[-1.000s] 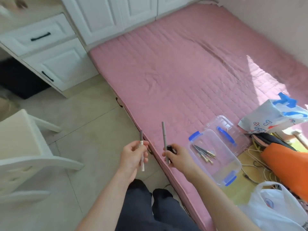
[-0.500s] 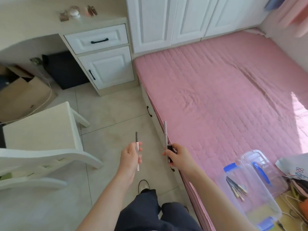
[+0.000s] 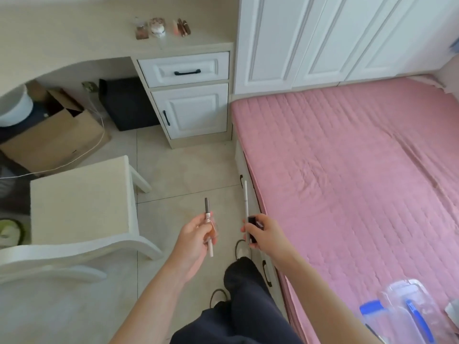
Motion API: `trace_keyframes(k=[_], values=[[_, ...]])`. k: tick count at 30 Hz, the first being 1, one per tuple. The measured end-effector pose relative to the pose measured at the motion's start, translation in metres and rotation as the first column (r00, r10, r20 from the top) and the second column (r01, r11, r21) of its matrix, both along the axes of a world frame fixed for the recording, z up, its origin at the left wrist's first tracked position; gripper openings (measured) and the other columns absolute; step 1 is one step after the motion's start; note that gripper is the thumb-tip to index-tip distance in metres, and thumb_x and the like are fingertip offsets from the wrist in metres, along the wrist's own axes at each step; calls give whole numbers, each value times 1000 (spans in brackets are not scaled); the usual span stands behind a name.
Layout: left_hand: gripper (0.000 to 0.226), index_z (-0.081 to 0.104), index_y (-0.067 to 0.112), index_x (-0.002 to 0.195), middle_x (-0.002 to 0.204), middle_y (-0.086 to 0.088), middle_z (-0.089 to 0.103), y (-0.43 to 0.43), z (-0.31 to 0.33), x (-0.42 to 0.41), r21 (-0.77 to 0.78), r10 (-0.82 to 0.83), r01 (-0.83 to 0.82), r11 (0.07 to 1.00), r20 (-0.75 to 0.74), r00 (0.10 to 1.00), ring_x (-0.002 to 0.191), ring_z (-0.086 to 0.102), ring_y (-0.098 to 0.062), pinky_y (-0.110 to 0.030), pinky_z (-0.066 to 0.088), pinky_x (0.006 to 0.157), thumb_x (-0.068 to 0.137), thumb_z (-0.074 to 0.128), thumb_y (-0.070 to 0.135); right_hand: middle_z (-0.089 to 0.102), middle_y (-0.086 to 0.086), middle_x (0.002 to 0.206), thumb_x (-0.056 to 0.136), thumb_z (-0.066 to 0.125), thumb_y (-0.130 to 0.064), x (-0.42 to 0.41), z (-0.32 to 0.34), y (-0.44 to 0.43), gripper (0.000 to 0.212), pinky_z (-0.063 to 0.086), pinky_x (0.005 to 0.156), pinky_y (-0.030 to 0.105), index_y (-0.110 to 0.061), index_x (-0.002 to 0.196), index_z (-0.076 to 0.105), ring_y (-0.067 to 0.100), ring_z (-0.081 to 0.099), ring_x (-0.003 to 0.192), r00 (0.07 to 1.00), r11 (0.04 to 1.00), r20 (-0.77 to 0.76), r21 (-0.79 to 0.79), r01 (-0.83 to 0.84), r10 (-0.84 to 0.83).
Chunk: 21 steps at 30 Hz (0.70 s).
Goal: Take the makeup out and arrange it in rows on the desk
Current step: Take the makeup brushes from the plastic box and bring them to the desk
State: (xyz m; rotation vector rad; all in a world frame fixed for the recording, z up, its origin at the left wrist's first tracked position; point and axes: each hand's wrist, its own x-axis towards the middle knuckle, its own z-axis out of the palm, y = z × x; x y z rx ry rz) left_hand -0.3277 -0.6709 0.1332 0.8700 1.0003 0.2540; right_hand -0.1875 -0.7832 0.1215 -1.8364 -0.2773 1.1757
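My left hand (image 3: 196,235) grips a makeup pencil (image 3: 208,222) with a grey-brown cap and a pale barrel, held upright over the floor tiles. My right hand (image 3: 263,233) grips a long thin white pencil (image 3: 246,202) that points up, together with a small black makeup item (image 3: 252,220). The cream desk (image 3: 74,38) lies at the far left, with several small makeup items (image 3: 159,28) standing near its right end. The clear plastic box with blue clips (image 3: 402,314) sits on the pink bed at the bottom right, partly cut off.
A white chair (image 3: 82,207) stands at the left between me and the desk. White drawers (image 3: 183,68) and a cupboard door sit under the desk's right end. A cardboard box (image 3: 54,135) and a black box are under the desk. The pink mattress (image 3: 347,170) fills the right.
The view has swung left and up from the bed toward the desk. The plastic box has slid to the bottom right corner. Both hands keep holding the same items.
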Motion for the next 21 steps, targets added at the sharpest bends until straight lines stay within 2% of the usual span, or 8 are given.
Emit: trace_keyframes(k=[2, 4, 6, 8, 10, 13, 18, 21], values=[[22, 57, 7, 116, 91, -10, 52, 14, -2, 13, 11, 6, -6, 1000, -21, 1000, 83, 51, -21, -30, 46, 79, 97, 48, 4, 68, 3, 91, 94, 55, -13, 13, 0, 17, 10, 51, 58, 17, -17, 102, 59, 13, 62, 69, 1000, 1000, -11, 7, -20, 20], [22, 57, 14, 116, 104, -7, 59, 29, -3, 29, 32, 39, -39, 999, -26, 999, 94, 58, -20, -30, 50, 82, 96, 51, 5, 67, 3, 90, 94, 55, -12, 29, 1, 34, 10, 51, 58, 17, -19, 100, 59, 13, 61, 70, 999, 999, -6, 7, -53, 53], [22, 58, 14, 115, 108, -7, 61, 45, -3, 47, 54, 71, -69, 996, -40, 997, 97, 61, -21, -32, 52, 84, 95, 54, 6, 67, 3, 89, 93, 53, -10, 48, 5, 51, 12, 51, 57, 18, -18, 100, 58, 12, 59, 68, 996, 996, -12, 11, -84, 84], [23, 58, 12, 116, 107, -9, 62, 61, -3, 66, 77, 96, -92, 993, -57, 994, 95, 61, -22, -38, 51, 87, 94, 56, 7, 66, 5, 88, 93, 52, -6, 68, 9, 69, 16, 51, 56, 20, -16, 104, 57, 12, 58, 66, 995, 995, -11, 16, -103, 104], [20, 59, 12, 111, 105, -9, 62, 77, -2, 85, 83, 135, -129, 988, -69, 988, 92, 60, -22, -39, 51, 86, 93, 57, 6, 65, 7, 88, 92, 50, -5, 88, 13, 85, 22, 50, 55, 21, -22, 106, 52, 13, 56, 64, 993, 993, -15, 24, -119, 119], [17, 57, 14, 106, 106, -6, 63, 97, 1, 110, 93, 195, -187, 978, -77, 978, 91, 60, -20, -33, 52, 78, 92, 60, 6, 65, 6, 90, 93, 50, -5, 115, 18, 109, 26, 51, 56, 21, -27, 107, 49, 12, 57, 65, 984, 984, -26, 37, -176, 177], [19, 54, 13, 109, 107, -6, 62, 123, 0, 141, 65, 281, -276, 959, -100, 954, 86, 56, -18, -30, 48, 71, 92, 60, 8, 59, 5, 92, 93, 51, -5, 149, 16, 145, 23, 53, 58, 23, -17, 112, 52, 17, 62, 75, 976, 976, -14, 21, -218, 219], [20, 54, 13, 111, 107, -7, 60, 136, -2, 151, 67, 271, -265, 962, -124, 954, 86, 53, -19, -31, 46, 71, 92, 60, 10, 60, 4, 94, 93, 52, -6, 157, 14, 160, 23, 53, 58, 23, -25, 104, 52, 17, 64, 77, 972, 972, -39, 38, -232, 233]])
